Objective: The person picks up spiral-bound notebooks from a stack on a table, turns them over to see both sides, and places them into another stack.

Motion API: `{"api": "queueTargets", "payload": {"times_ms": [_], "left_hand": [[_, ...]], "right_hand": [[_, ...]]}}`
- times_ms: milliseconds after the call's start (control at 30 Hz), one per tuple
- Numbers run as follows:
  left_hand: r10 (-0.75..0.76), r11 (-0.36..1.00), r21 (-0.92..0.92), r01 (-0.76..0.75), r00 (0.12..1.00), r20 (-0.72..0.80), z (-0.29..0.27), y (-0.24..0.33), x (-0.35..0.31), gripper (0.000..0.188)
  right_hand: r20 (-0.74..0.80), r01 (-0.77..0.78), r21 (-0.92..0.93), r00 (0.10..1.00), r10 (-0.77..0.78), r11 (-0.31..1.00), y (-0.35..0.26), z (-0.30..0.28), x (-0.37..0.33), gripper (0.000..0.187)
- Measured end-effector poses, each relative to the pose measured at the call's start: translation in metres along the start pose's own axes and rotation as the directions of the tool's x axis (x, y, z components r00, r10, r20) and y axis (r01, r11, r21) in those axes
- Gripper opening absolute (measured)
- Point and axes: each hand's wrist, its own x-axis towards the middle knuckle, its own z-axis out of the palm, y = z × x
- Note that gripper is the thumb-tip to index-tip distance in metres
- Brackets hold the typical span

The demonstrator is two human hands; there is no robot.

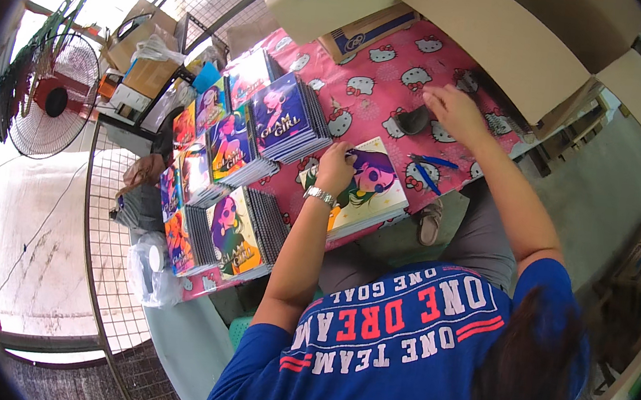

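Observation:
A cream notebook [375,181] with a colourful cartoon woman on its cover lies on top of a small stack in front of me. My left hand [337,168] is at its upper left corner, fingers curled closed on the edge. Farther right, my right hand [453,109] is over the table with its fingers stretched out and nothing visible in them. Just below that hand sits a small dark cup-like piece [411,121]; its contents are hidden. Blue-handled pliers [431,169] lie on the cloth, right of the notebook.
Several stacks of spiral notebooks [286,118] fill the table's left side. A pink patterned cloth [357,110] covers the table. Large cardboard boxes [501,43] stand along the far and right edges. On the left are a standing fan [56,102] and a wire-mesh panel [113,202].

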Motion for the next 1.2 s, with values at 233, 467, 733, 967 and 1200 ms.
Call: {"api": "queueTargets", "payload": {"times_ms": [233, 467, 733, 967, 1200], "left_hand": [[0.202, 0.95, -0.167, -0.262, 0.929, -0.31, -0.029, 0.007, -0.024, 0.02], [0.552, 0.824, 0.28, -0.493, 0.812, -0.192, -0.079, 0.045, -0.084, 0.023], [0.519, 0.839, 0.348, -0.42, 0.809, -0.277, -0.069, 0.058, -0.089, 0.018], [0.512, 0.838, 0.37, -0.401, 0.813, -0.279, -0.068, 0.061, -0.09, 0.018], [0.609, 0.772, 0.397, -0.496, 0.757, -0.237, -0.055, 0.08, -0.083, 0.025]], "right_hand": [[0.091, 0.063, 0.435, 0.989, -0.113, 0.898, -0.036, 0.009, -0.046, 0.027], [0.065, 0.275, 0.478, 0.936, -0.346, 0.834, -0.091, -0.007, -0.056, 0.031], [0.058, 0.274, 0.553, 0.929, -0.365, 0.787, -0.113, 0.004, -0.059, 0.029], [0.297, 0.044, 0.606, 0.914, -0.277, 0.795, -0.114, 0.002, -0.067, 0.025], [0.255, 0.164, 0.392, 0.926, -0.278, 0.905, -0.117, -0.009, -0.064, 0.043]]}}
